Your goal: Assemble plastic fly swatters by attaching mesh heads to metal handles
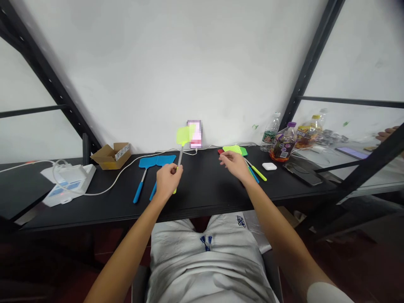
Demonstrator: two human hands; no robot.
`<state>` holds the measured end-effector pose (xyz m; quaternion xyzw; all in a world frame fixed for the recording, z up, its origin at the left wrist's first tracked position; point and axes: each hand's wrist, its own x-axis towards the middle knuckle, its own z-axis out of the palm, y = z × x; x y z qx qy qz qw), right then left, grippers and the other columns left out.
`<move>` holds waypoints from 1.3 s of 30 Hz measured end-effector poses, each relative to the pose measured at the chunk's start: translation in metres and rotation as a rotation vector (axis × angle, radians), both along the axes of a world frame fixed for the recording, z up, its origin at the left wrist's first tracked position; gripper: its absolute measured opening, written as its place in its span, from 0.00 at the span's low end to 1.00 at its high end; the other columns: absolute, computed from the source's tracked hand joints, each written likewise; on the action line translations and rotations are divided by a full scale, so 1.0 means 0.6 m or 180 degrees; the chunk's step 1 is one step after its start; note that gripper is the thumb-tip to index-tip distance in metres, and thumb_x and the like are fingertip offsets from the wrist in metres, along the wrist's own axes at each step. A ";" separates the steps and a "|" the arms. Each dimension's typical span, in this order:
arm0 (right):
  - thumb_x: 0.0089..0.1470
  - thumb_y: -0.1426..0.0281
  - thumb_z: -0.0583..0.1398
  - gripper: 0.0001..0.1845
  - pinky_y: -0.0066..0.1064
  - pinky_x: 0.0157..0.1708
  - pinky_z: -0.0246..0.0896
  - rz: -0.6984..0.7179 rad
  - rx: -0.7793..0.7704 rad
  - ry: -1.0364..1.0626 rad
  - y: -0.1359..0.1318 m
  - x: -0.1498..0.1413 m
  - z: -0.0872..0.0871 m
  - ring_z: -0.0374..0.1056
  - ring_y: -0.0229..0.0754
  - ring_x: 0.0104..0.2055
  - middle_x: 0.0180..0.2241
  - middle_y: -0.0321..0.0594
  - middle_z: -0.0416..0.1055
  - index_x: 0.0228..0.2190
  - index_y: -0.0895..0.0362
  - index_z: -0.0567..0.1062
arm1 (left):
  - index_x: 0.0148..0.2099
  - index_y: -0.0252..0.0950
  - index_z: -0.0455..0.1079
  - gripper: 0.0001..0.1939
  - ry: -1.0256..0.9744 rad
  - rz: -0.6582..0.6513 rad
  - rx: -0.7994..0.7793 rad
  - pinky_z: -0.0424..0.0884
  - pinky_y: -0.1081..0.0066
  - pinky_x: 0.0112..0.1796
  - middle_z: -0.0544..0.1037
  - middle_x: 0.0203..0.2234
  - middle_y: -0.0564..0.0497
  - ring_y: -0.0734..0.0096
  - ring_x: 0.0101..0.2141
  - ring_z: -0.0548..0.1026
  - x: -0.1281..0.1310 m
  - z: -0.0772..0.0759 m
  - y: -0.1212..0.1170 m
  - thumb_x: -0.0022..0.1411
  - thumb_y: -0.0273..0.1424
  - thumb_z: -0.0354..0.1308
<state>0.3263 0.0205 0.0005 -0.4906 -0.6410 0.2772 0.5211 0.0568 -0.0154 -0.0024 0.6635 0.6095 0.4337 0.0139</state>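
Head view: one yellow-green swatter (182, 136) is held upright by the left hand (168, 180), its handle closed tightly between thumb and fingers, above the black table (205, 189). The left wrist is raised, with the forearm reaching far and to the right. The right hand (235, 165) is placed palm inward, with fingers loosely bent; a narrow opening is kept, and no object is seen in it. Near this hand, three swatter heads are overlapped: one red (220, 151), one lime (232, 148), one green (244, 151). On the left, two blue swatters (147, 163) are laid side by side. Farther left, one opened cardboard box (109, 160) is seen.
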 end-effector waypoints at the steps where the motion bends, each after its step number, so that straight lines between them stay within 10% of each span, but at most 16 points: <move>1: 0.55 0.63 0.59 0.12 0.31 0.37 0.66 -0.0421 0.0130 -0.0427 0.004 0.018 0.002 0.74 0.42 0.36 0.35 0.45 0.78 0.36 0.59 0.76 | 0.23 0.37 0.66 0.19 0.0264 0.0160 -0.0100 0.60 0.71 0.29 0.71 0.19 0.52 0.69 0.26 0.70 -0.014 0.007 0.004 0.61 0.43 0.51; 8: 0.51 0.57 0.62 0.18 0.34 0.39 0.61 -0.1636 -0.0812 -0.2550 0.019 0.122 0.004 0.72 0.53 0.45 0.39 0.52 0.77 0.35 0.60 0.77 | 0.31 0.38 0.75 0.15 0.1289 0.0940 -0.1584 0.68 0.61 0.34 0.79 0.33 0.39 0.47 0.38 0.77 -0.075 0.030 0.010 0.54 0.41 0.52; 17: 0.51 0.57 0.62 0.21 0.37 0.39 0.63 -0.1628 -0.1464 -0.2699 0.027 0.144 -0.009 0.72 0.56 0.46 0.44 0.55 0.75 0.41 0.60 0.77 | 0.42 0.33 0.76 0.19 0.1724 0.0899 -0.2053 0.71 0.55 0.40 0.78 0.44 0.33 0.41 0.46 0.76 -0.065 0.029 0.009 0.56 0.38 0.51; 39: 0.51 0.71 0.58 0.17 0.39 0.44 0.65 -0.1865 -0.1393 -0.2717 0.027 0.146 -0.009 0.72 0.58 0.48 0.43 0.61 0.74 0.42 0.64 0.77 | 0.38 0.36 0.74 0.24 0.1713 0.0850 -0.1071 0.70 0.59 0.38 0.77 0.37 0.39 0.48 0.40 0.76 -0.053 0.001 0.015 0.64 0.48 0.45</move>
